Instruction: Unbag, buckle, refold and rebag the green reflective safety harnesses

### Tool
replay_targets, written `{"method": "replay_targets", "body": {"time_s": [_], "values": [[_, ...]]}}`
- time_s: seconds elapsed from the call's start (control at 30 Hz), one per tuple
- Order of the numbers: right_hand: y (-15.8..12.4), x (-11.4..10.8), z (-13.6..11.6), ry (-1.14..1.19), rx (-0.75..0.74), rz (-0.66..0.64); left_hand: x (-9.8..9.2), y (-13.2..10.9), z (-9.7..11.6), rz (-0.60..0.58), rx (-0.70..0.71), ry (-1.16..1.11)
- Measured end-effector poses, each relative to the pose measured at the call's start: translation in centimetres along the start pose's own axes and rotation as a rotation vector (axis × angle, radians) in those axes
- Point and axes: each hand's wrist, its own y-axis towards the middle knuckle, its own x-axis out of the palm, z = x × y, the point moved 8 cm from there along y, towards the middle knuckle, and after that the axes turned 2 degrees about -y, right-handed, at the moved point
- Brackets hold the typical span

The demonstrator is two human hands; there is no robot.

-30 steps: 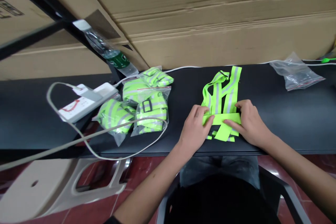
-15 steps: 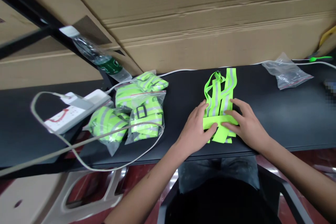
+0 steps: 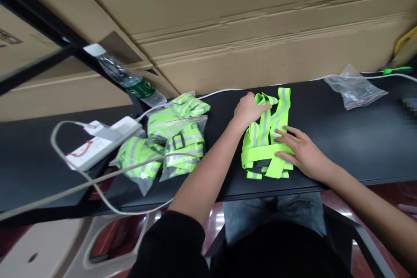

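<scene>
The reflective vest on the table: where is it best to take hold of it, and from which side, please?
Probably take the wide lower band of the vest, coming from the near side. The band lies flat across the end closest to the person and is mostly uncovered at its left part. The upper straps are narrower, and the left hand covers them; the right hand rests on the band's right end.

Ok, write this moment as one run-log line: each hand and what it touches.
left hand: on reflective vest straps | right hand: on vest's lower band | nearby: bagged vests
</scene>
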Motion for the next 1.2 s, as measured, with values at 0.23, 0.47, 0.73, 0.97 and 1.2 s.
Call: {"method": "replay_targets", "body": {"time_s": [0.23,0.47,0.73,0.97,1.2], "values": [[0.2,-0.3,-0.2,0.020,0.043,-0.036,0.6,4.5,-2.2,-0.024,-0.193,-0.431],[0.2,-0.3,-0.4,0.043,0.013,-0.028,-1.0,5.4,-4.4,-0.030,-0.361,-0.706],[0.1,-0.3,-0.6,0.019,-0.002,-0.010,0.4,6.0,-3.5,0.027,-0.383,-0.859],[0.0,-0.3,-0.7,0.013,0.003,-0.024,-1.5,5.3,-3.2,0.152,-0.164,-0.720],[0.0,-0.3,-0.9,-0.023,-0.008,-0.024,-3.4,5.0,-2.4,0.303,-0.026,-0.694]]}}
